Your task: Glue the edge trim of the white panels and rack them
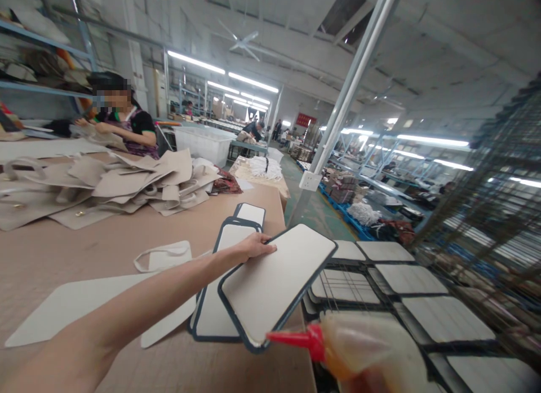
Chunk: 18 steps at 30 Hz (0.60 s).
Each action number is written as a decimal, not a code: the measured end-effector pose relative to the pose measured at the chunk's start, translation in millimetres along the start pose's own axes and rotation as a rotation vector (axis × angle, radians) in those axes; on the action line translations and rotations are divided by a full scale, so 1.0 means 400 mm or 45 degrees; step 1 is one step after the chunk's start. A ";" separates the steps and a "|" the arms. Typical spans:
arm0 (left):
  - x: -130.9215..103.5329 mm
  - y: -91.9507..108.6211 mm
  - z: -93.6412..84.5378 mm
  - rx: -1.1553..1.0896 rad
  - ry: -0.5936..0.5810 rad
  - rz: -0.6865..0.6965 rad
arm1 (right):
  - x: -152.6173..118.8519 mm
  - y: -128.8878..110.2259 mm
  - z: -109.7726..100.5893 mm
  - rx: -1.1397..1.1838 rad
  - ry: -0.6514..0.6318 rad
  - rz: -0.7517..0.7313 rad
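My left hand (pixel 256 247) is closed on the edge of a white rounded panel with a dark blue border (pixel 279 274), thumb on top. That panel is tilted above a similar bordered panel (pixel 217 311) lying on the table. At the lower right is a translucent squeeze bottle of amber glue (pixel 359 342). Its red nozzle (pixel 291 339) points left, the tip at the panel's near corner. My right hand (pixel 372 380) shows only as a blurred patch against the bottle at the bottom edge, gripping it. A smaller bordered piece (pixel 250 213) lies beyond the panels.
Beige bag pieces (pixel 127 181) are heaped at the back left of the brown table (pixel 105 249). Plain white panels (pixel 80 303) lie under my left arm. Right of the table, a rack (pixel 391 286) bears several bordered panels. A metal post (pixel 338 111) rises behind. A co-worker (pixel 127 122) sits far left.
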<state>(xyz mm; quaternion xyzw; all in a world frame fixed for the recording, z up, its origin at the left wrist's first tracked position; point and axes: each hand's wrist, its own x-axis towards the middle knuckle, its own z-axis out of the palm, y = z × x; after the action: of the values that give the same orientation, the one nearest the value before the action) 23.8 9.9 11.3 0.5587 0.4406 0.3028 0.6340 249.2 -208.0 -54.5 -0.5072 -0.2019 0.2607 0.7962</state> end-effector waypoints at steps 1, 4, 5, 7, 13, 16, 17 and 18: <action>-0.004 0.000 0.008 0.009 0.010 0.031 | 0.011 -0.036 0.034 0.113 -0.044 0.152; -0.018 -0.011 0.040 0.040 0.019 0.124 | 0.064 -0.130 0.131 0.367 0.046 -0.042; -0.022 -0.018 0.051 0.040 0.015 0.159 | 0.086 -0.145 0.152 0.373 0.074 -0.135; -0.026 -0.034 0.073 0.027 -0.013 0.216 | 0.130 -0.147 0.171 0.380 0.138 -0.265; -0.033 -0.056 0.107 -0.087 -0.221 0.240 | 0.195 -0.082 0.115 0.330 0.258 -0.399; -0.036 -0.053 0.113 -0.227 -0.348 0.174 | 0.187 -0.077 0.092 0.285 0.291 -0.417; -0.035 -0.052 0.116 -0.284 -0.394 0.142 | 0.179 -0.074 0.086 0.268 0.302 -0.418; -0.032 -0.052 0.120 -0.335 -0.442 0.120 | 0.168 -0.069 0.080 0.252 0.319 -0.418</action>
<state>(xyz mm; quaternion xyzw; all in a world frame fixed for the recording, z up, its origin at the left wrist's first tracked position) 58.9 -26.5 -6.9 0.5349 0.2550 0.2862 0.7529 288.9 -153.5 -12.7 -0.4155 -0.1548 0.0810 0.8927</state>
